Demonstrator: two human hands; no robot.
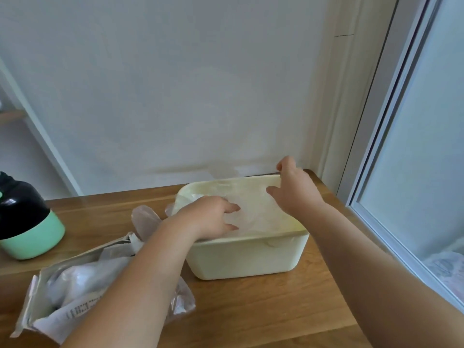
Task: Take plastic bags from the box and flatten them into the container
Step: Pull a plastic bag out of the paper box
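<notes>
A cream plastic container [251, 259] stands on the wooden table near the wall. A clear plastic bag [253, 197] is spread across its open top. My left hand [213, 217] rests palm down on the bag at the container's left side, fingers spread. My right hand [292, 189] is at the far right corner, where its thumb and forefinger seem to pinch the bag's edge. The torn cardboard box [50, 295] lies at lower left with several crumpled plastic bags [77, 280] in it. My left forearm crosses over the box.
A black and mint-green jar [27, 219] stands at the left edge of the wooden table [263, 310]. A loose bag [145, 219] lies between box and container. A white wall runs behind, and a window frame [376, 172] borders the table on the right.
</notes>
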